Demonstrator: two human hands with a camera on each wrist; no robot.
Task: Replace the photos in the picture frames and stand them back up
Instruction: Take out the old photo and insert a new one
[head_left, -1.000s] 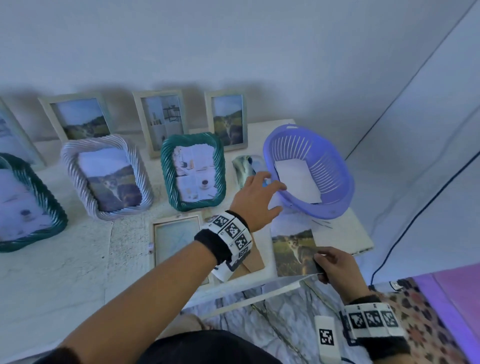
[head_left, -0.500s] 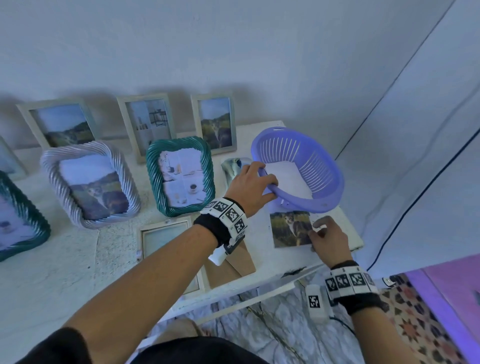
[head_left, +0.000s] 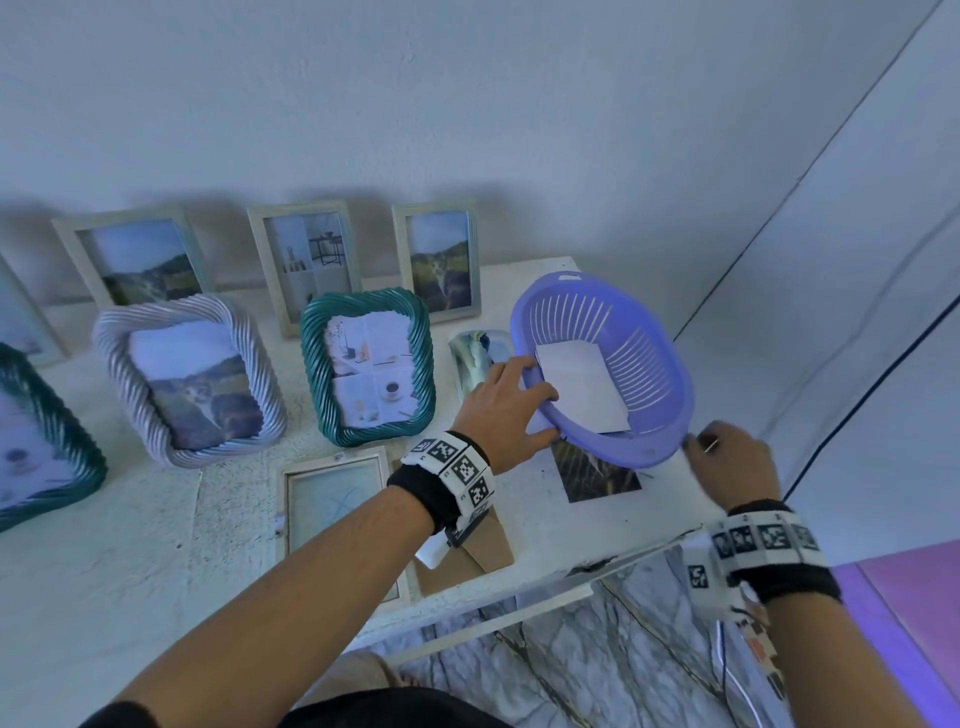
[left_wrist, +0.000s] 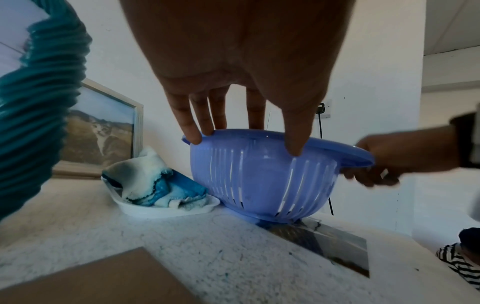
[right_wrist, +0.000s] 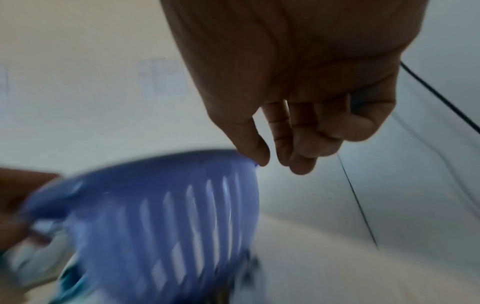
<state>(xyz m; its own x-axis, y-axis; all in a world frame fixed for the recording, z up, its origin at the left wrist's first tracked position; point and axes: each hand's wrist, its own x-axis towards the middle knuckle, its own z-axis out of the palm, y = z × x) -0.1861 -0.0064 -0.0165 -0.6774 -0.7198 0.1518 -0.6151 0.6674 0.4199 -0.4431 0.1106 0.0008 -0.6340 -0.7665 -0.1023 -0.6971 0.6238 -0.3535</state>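
A purple slotted basket (head_left: 644, 374) stands tilted at the table's right end, with a white sheet (head_left: 582, 395) inside it. My left hand (head_left: 511, 402) grips its left rim, fingers over the edge (left_wrist: 197, 133) and thumb on the outer wall. My right hand (head_left: 727, 460) is at the basket's (left_wrist: 259, 174) right rim, with fingers curled beneath it and the thumb tip on the rim (right_wrist: 259, 160). A cat photo (head_left: 597, 478) lies flat on the table, partly under the basket. An empty wooden frame (head_left: 337, 499) lies flat near the front edge beside its brown backing (head_left: 483, 551).
A green rope frame (head_left: 369, 369), a white rope frame (head_left: 187, 379) and three wooden frames (head_left: 306, 260) stand toward the wall. A white tray with a blue-stained cloth (left_wrist: 161, 191) sits left of the basket. The table's edge (head_left: 597, 566) is close below my right wrist.
My right hand laid the cat photo on the table, let go and moved up to the basket's right rim. The left hand stayed on the left rim.
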